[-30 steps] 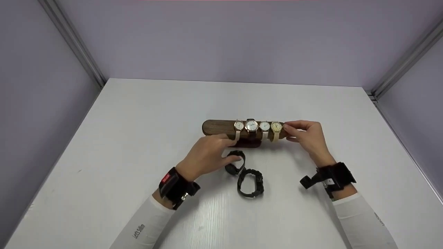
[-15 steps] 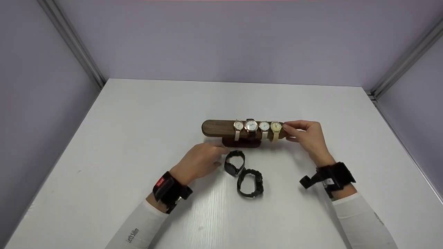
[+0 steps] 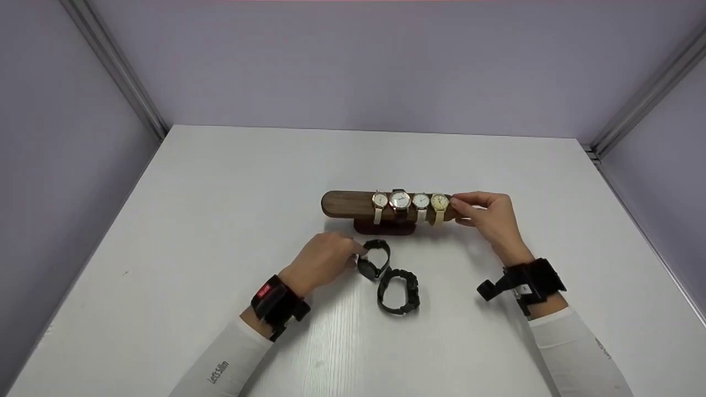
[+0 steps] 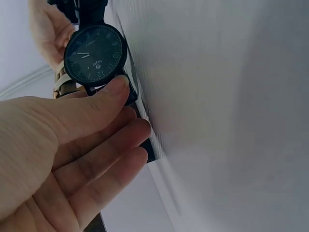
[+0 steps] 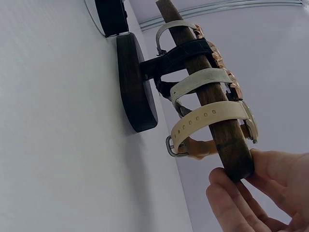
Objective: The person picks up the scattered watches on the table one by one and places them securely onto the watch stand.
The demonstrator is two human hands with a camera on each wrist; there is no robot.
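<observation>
Left hand (image 3: 322,259): fingers (image 4: 113,99) nearly straight, thumb tip touching the black-dial watch (image 3: 374,259), which lies on the tabletop (image 3: 220,220) just in front of the wooden watch stand (image 3: 347,203). Right hand (image 3: 488,215): fingertips pinch the stand's right end. Four pale-dial watches strapped round the stand's bar. A second black watch (image 3: 399,291) lies just in front of the first.

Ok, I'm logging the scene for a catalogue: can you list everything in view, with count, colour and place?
Watch stand: one, dark wood bar on a round base, table centre.
Watches on the bar: four; three pale straps, one dark strap, side by side.
Black watches: two, on the table in front of the stand.
Table: one, white.
Walls: lilac, with metal corner rails.
Left hand: touches the nearer-left black watch.
Right hand: grips the bar's right end.
</observation>
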